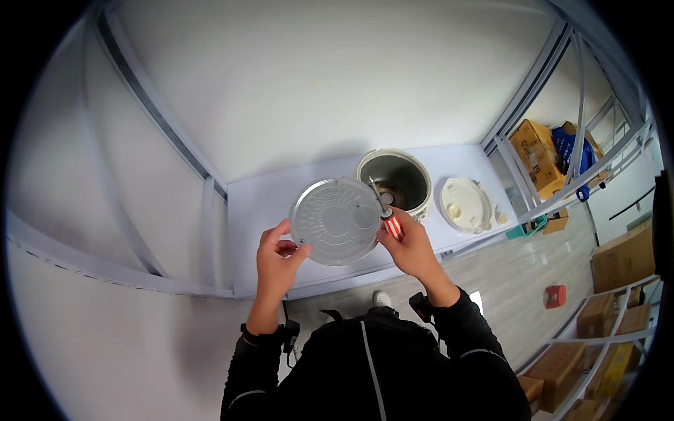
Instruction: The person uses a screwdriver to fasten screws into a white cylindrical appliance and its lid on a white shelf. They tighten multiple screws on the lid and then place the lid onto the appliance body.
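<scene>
A round silver metal lid plate [333, 223] with an embossed pattern is held up in front of me, over the near part of the white table. My left hand [277, 263] pinches its left rim between thumb and fingers. In my right hand [409, 245] is a screwdriver [393, 224] with a red and white striped handle, its shaft pointing up and away. That hand also lies against the plate's right rim. Just beyond stands an open rice cooker body [397, 158] with a dark grey inside. A white round plastic lid [465, 203] with small pieces on it lies to the right.
The white table [263, 196] backs onto a pale wall, with metal frame posts at both sides. Cardboard boxes [537, 158] and a teal bin [528, 227] are beyond its right end. A red stool [555, 296] stands on the floor near shelves of boxes [559, 365].
</scene>
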A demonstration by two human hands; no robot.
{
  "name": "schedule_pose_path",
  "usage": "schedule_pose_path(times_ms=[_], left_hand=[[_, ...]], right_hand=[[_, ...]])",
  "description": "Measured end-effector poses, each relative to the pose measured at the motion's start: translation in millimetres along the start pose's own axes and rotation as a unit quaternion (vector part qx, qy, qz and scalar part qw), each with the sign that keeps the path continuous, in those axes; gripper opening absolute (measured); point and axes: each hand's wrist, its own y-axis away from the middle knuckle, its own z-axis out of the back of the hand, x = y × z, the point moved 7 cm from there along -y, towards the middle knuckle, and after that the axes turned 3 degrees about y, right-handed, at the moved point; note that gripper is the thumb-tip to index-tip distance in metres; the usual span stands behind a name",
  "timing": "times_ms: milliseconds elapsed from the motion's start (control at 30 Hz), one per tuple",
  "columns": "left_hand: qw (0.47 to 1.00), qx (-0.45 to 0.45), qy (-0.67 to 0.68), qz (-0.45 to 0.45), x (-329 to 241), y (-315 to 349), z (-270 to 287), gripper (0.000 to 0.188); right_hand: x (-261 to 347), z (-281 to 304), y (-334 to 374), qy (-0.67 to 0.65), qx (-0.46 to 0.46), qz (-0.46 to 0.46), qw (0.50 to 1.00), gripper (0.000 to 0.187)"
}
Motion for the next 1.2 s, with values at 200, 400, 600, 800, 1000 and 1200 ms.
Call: schedule_pose_path(times_ms=[200, 400, 600, 800, 1000, 1200], left_hand=[[1.0, -0.007, 0.015, 0.02, -10.6, -14.5, -52.3, 0.075], [0.999, -0.013, 0.004, 0.032, -21.0, -24.6, -107.4, 0.076], [0.998, -0.029, -0.035, 0.054, -9.7, -30.3, -150.8, 0.079], [0.992, -0.047, -0.111, 0.044, -10.6, -32.4, -177.2, 0.076], [0.988, -0.074, -0.129, 0.044, -23.7, -29.9, -188.9, 0.075], [0.985, -0.082, -0.145, 0.046, -31.4, -27.1, -192.8, 0.074]], right_hand=[[-8.0, 49.4, -25.4, 0.0, -0.015, 0.012, 1.0, 0.052], [-35.0, 94.3, -54.3, 0.038, -0.022, 0.054, 0.998, 0.048], [-62.7, 117.4, -83.4, 0.059, -0.005, 0.071, 0.996, 0.045], [-82.9, 123.6, -110.4, 0.057, 0.015, 0.09, 0.994, 0.039], [-91.1, 120.9, -127.6, 0.07, 0.012, 0.141, 0.987, 0.032], [-91.5, 121.1, -134.3, 0.067, 0.025, 0.146, 0.987, 0.027]])
